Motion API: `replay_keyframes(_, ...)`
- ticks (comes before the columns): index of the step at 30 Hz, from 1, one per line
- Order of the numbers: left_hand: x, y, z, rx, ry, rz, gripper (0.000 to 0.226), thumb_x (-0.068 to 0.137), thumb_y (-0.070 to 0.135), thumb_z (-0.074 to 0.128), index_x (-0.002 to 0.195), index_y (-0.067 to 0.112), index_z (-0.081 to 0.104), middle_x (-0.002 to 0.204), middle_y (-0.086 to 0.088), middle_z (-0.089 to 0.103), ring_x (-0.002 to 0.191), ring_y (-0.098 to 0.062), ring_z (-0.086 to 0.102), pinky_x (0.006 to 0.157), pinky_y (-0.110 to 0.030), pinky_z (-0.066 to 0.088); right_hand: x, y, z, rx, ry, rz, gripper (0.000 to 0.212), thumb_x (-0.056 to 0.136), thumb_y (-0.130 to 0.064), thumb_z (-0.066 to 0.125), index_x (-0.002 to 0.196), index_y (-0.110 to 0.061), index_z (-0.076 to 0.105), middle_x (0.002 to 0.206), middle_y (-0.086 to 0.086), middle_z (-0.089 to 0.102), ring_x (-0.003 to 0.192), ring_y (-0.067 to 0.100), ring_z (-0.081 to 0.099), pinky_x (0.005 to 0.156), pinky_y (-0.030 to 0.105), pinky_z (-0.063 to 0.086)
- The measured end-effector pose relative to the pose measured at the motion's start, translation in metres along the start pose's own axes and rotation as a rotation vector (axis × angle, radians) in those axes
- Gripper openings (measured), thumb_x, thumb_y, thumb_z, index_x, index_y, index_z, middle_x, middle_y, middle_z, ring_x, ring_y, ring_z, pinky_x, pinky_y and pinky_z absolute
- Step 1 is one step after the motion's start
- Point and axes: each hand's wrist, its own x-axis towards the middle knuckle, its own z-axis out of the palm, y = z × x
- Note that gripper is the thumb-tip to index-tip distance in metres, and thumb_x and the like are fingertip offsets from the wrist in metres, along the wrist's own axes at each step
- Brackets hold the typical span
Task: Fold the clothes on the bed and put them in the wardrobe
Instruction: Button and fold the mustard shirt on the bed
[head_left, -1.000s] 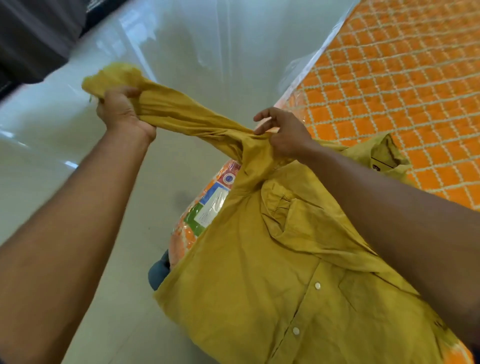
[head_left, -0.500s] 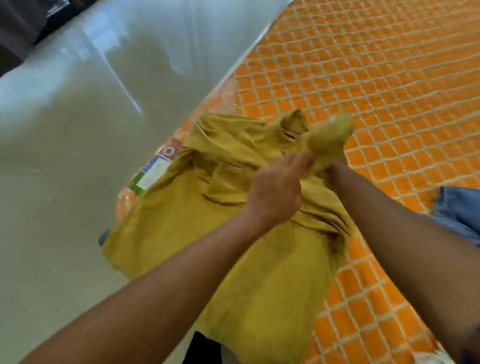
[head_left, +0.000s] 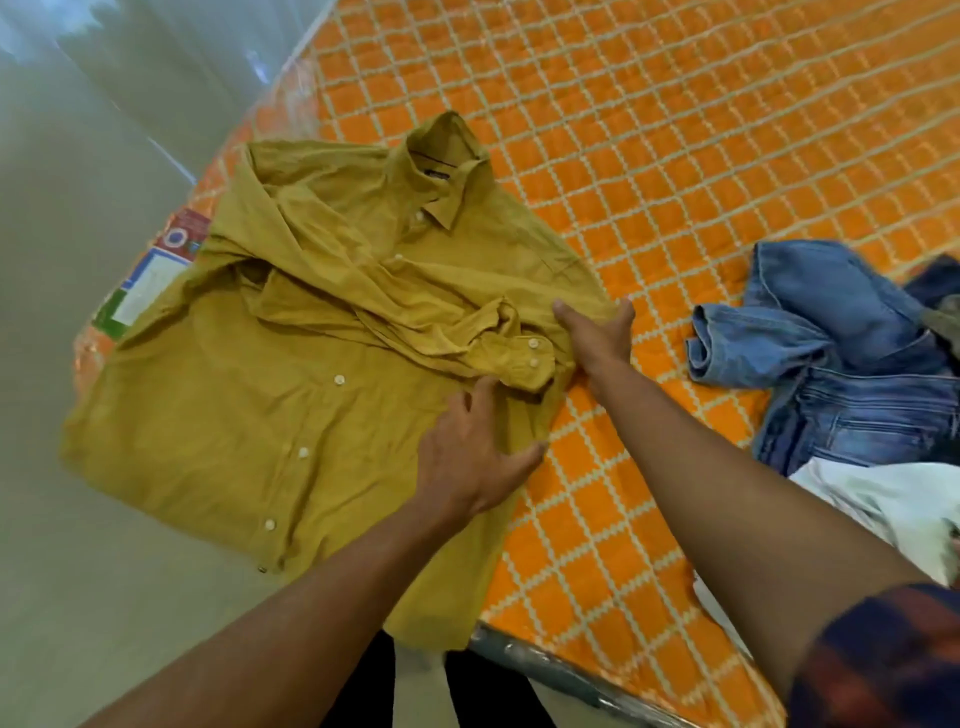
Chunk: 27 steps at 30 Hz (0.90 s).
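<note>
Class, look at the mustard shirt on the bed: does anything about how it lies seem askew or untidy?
Yes. The mustard shirt overhangs the mattress edge, and its sleeve lies bunched and wrinkled across the front.

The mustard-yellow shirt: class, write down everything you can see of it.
The mustard-yellow shirt looks like thin, creased cotton with a pointed collar and pale buttons. It lies front up, buttoned, on a corner of the orange quilted mattress, part overhanging the edge. One sleeve is folded across the chest, its cuff by the hands. The left hand presses flat on the front; the right hand rests flat at its side edge.
</note>
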Motion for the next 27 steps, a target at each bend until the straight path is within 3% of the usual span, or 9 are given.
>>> replay_keyframes(4,0.0,0.04,0.048,0.231,-0.149,-0.096,0.11,0.072,0.062,0.073,0.154,0.029,0.009,0.143,-0.01,0.032,0.119,-0.035,0.047,0.083,-0.044,0.048,0.006,-0.006,-0.001,0.098,-0.041,0.048,0.118,0.077,-0.026,0.088,0.162,-0.022,0.006,0.162,0.011,0.032,0.141,0.03,0.043,0.106,0.04,0.045)
replay_keyframes(6,0.0,0.048,0.062,0.328,-0.145,-0.116,0.102,0.078,0.051,0.072,0.154,0.026,0.009,0.143,-0.009,0.028,0.118,-0.033,0.045,0.077,-0.043,0.047,0.001,0.002,0.001,0.099,-0.006,0.039,0.106,0.074,-0.027,0.09,0.158,-0.019,0.026,0.153,0.01,0.047,0.133,0.029,0.051,0.1,0.038,0.049)
replay_keyframes(8,-0.003,0.044,0.063,0.31,-0.104,-0.106,0.088,0.084,0.033,0.068,0.153,0.022,0.015,0.14,-0.009,0.032,0.115,-0.033,0.047,0.072,-0.042,0.048,-0.007,0.014,0.003,0.129,0.042,0.039,0.082,0.07,-0.025,0.091,0.141,-0.014,0.051,0.133,0.007,0.063,0.117,0.026,0.063,0.088,0.033,0.051)
replay_keyframes(12,-0.022,-0.004,0.042,0.118,0.003,0.024,0.05,0.082,0.009,0.056,0.131,0.013,0.048,0.119,-0.01,0.055,0.1,-0.036,0.057,0.064,-0.039,0.04,-0.023,0.014,0.016,0.226,0.085,0.036,0.051,0.08,-0.01,0.08,0.129,-0.011,0.065,0.12,0.007,0.07,0.106,0.028,0.068,0.082,0.035,0.055)
replay_keyframes(14,-0.034,-0.033,0.022,-0.126,0.036,-0.024,0.034,0.075,0.011,0.051,0.108,0.012,0.06,0.098,-0.01,0.064,0.088,-0.032,0.059,0.063,-0.037,0.039,-0.034,0.001,0.026,0.251,0.141,-0.018,0.041,0.085,-0.011,0.072,0.125,-0.014,0.069,0.114,0.005,0.072,0.102,0.029,0.069,0.084,0.037,0.057)
replay_keyframes(17,-0.045,-0.071,-0.025,-0.484,0.001,-0.123,0.036,0.068,0.017,0.043,0.095,0.015,0.066,0.085,0.002,0.067,0.079,-0.019,0.058,0.065,-0.032,0.043,-0.056,-0.031,0.054,0.271,0.237,-0.122,0.029,0.091,-0.017,0.066,0.119,-0.014,0.072,0.11,0.005,0.074,0.1,0.028,0.069,0.084,0.038,0.056)
replay_keyframes(20,-0.052,-0.118,-0.079,-0.345,-0.128,-0.156,0.042,0.068,0.022,0.043,0.101,0.018,0.068,0.093,-0.003,0.069,0.088,-0.024,0.064,0.071,-0.033,0.052,-0.086,-0.079,0.102,0.32,0.221,-0.221,0.026,0.096,-0.017,0.061,0.118,-0.008,0.073,0.108,0.009,0.075,0.098,0.029,0.069,0.082,0.037,0.054)
replay_keyframes(23,-0.059,-0.179,-0.127,-0.358,-0.223,-0.338,0.037,0.061,0.02,0.05,0.093,0.017,0.069,0.091,-0.007,0.07,0.085,-0.024,0.067,0.067,-0.035,0.055,-0.105,-0.134,0.162,0.288,0.176,-0.285,0.027,0.101,-0.017,0.056,0.12,-0.005,0.071,0.115,0.014,0.073,0.097,0.027,0.065,0.083,0.033,0.05)
replay_keyframes(27,-0.056,-0.265,-0.198,-0.371,-0.091,-0.471,0.048,0.054,0.022,0.046,0.092,0.002,0.068,0.092,-0.02,0.069,0.086,-0.036,0.067,0.074,-0.051,0.057,-0.12,-0.199,0.258,0.15,0.061,-0.373,0.031,0.104,-0.019,0.052,0.123,-0.001,0.068,0.123,0.019,0.069,0.112,0.035,0.063,0.089,0.034,0.042)
